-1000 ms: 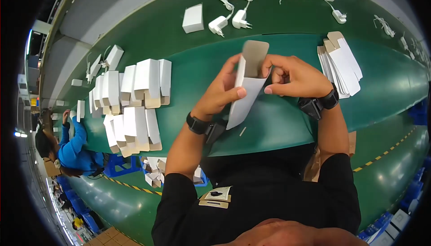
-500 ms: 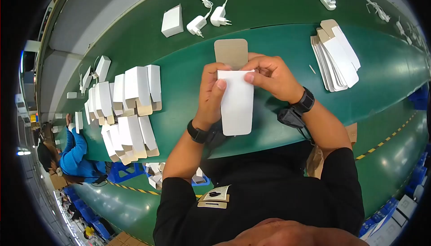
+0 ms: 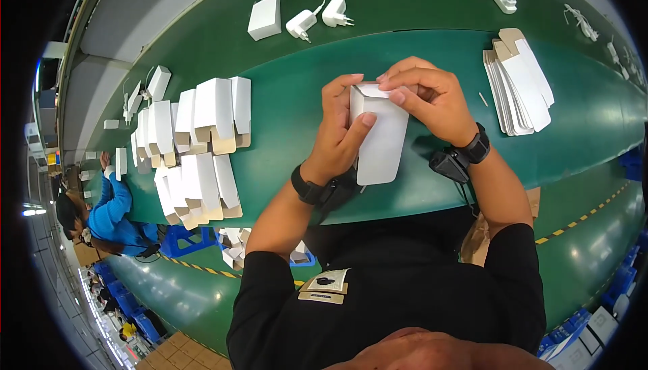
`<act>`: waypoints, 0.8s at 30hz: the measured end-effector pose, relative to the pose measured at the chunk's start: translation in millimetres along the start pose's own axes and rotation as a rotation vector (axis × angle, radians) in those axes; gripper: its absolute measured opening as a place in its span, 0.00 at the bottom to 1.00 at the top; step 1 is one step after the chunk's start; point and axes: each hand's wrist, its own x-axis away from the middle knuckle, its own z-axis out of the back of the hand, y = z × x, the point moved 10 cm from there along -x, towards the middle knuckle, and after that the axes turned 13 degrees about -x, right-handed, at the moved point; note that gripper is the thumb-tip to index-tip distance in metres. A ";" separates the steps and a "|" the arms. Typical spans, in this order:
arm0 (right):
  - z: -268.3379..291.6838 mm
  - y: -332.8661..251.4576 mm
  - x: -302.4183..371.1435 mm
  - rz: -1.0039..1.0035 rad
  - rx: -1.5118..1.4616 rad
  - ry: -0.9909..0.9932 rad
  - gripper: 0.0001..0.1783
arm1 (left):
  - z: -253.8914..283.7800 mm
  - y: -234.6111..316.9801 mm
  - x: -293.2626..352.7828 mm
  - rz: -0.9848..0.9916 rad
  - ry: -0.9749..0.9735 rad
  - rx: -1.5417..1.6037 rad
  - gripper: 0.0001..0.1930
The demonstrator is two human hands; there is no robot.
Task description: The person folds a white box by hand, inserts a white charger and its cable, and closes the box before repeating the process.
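Note:
A white carton [image 3: 383, 137] is held between both hands above the green table, its upper end turned away from me. My left hand [image 3: 339, 124] wraps its left side, thumb lying on the front face. At the carton's top end, the fingers of my right hand [image 3: 432, 93] are closed on the folded end flap [image 3: 373, 91], thumb pressed near the upper right corner. The brown inner side of the flap no longer shows. What the carton holds inside, if anything, is hidden.
Several white cartons [image 3: 214, 110] stand in rows at the left. Flat carton blanks [image 3: 518, 90] lie stacked at the right. Beyond are a white box [image 3: 264, 16] and white plug adapters [image 3: 302, 24] with cables. A person in blue [image 3: 110, 208] sits far left.
The tall brown-sided end flap, upright before, is now folded over the carton's top. Both hands and the carton have shifted slightly to the right, and the carton is tilted more.

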 end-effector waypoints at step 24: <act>-8.8 7.4 -3.7 -0.077 -0.141 -0.042 0.12 | 5.7 -6.8 -3.1 0.118 0.020 0.136 0.21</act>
